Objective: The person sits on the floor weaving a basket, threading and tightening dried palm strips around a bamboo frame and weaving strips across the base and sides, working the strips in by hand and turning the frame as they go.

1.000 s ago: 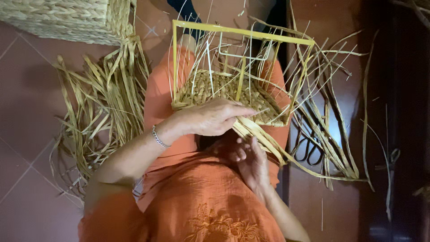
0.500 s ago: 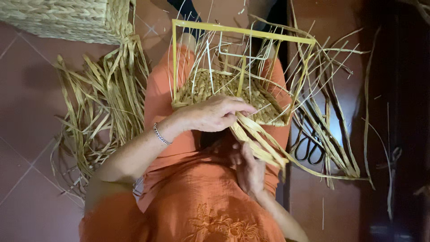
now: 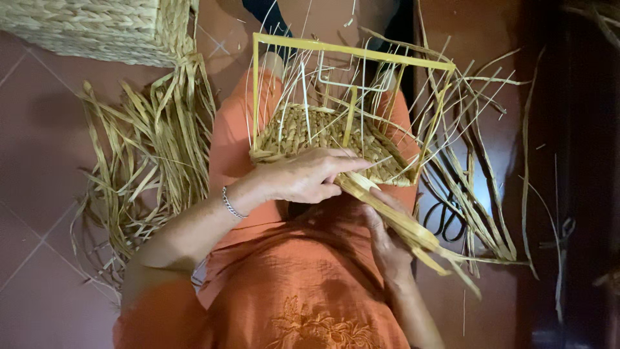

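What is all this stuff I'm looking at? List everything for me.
half-woven basket: one, tan, on the lap
wire frame: one, yellow, around the basket
twisted strand: one, straw-coloured, running from the basket's near edge
loose straw pile: one, tan, on the floor
finished basket: one, tan, top corner
scissors: one pair, black, on the floor
bracelet: one, silver, left wrist
left hand: on the basket's edge
right hand: gripping the strand

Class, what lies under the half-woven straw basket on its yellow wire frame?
Under the half-woven straw basket are the person's orange-clothed knees; the floor directly beneath is covered. Black scissors lie beside it, partly under loose straw.
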The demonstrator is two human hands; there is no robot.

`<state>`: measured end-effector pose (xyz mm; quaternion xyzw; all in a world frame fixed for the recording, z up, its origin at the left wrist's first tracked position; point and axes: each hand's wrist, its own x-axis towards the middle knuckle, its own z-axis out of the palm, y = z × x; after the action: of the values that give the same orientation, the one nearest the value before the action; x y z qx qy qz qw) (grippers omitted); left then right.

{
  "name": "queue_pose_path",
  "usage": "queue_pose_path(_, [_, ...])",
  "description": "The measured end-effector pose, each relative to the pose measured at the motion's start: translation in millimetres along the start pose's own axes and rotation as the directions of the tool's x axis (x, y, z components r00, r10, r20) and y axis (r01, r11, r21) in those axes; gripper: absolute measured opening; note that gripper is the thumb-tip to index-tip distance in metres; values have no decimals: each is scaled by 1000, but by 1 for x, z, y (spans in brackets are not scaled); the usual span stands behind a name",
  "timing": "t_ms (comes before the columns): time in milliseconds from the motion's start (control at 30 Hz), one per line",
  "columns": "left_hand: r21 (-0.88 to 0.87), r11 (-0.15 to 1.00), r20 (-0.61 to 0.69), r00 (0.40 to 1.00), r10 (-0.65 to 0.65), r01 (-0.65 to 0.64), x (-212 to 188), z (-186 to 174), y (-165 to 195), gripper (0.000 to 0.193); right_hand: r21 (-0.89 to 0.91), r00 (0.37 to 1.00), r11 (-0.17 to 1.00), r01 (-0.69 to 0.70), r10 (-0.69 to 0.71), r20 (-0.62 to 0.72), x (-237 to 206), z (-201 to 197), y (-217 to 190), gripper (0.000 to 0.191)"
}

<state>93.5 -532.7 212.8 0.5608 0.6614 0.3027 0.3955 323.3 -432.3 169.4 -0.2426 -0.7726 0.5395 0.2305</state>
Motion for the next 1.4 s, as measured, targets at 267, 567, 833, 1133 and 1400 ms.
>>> queue_pose_path(267, [52,990,-144,980,135,-128,1,19,-4,45,-595,778,640,487,-627,-37,54,-20,30,20])
queue_pose_path(567, [283,956,-205,979,-14,73,13,40,6,40,-135,857,855,-500,511,62,82,-50,-29,31])
queue_pose_path(833, [167,956,-590,753,292,-240,10,64,-23,15,54,852,851,-522,524,-25,73,-37,-5,35])
queue_pose_path(1133, [441,877,-570,695,438,-191,-12,62,-22,20,-244,973,967,-70,120,196,36,-33,-11,24])
queue_pose_path(1400, [486,851,-508,727,462,-202,-15,65,-22,18,-623,863,613,486,-447,233,63,-24,-11,35])
